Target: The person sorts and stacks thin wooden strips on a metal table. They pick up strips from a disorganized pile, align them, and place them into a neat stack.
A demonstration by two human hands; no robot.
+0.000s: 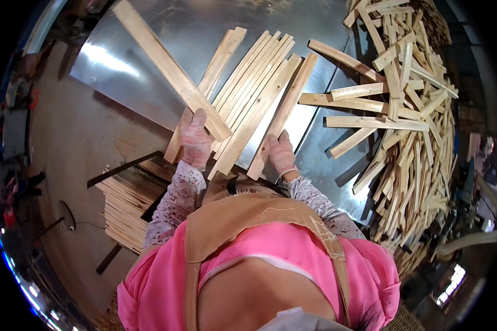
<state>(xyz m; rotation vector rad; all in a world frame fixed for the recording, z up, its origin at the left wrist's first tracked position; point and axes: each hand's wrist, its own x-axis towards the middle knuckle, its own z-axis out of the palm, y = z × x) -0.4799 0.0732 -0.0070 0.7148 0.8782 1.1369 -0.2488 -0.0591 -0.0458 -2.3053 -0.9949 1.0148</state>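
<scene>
My left hand (pixel 195 140), in a pinkish knitted glove, is closed around the lower part of a long wooden slat (pixel 163 69). This slat slants up to the left, crossing over another slat (pixel 222 58) beneath it. My right hand (pixel 282 153), gloved alike, grips the near end of a single slat (pixel 290 103) by its right edge; its fingertips are partly hidden. Between my hands a row of several narrow slats (pixel 249 74) lies side by side, with a wider slat (pixel 262 110) along its right side.
The shiny metal table (pixel 165 27) carries all these slats. A large jumbled heap of slats (pixel 411 160) stands on the right, some ends jutting over the metal toward my right hand. Below the table's left edge sits a neat stack of slats (pixel 124 209) in a dark frame.
</scene>
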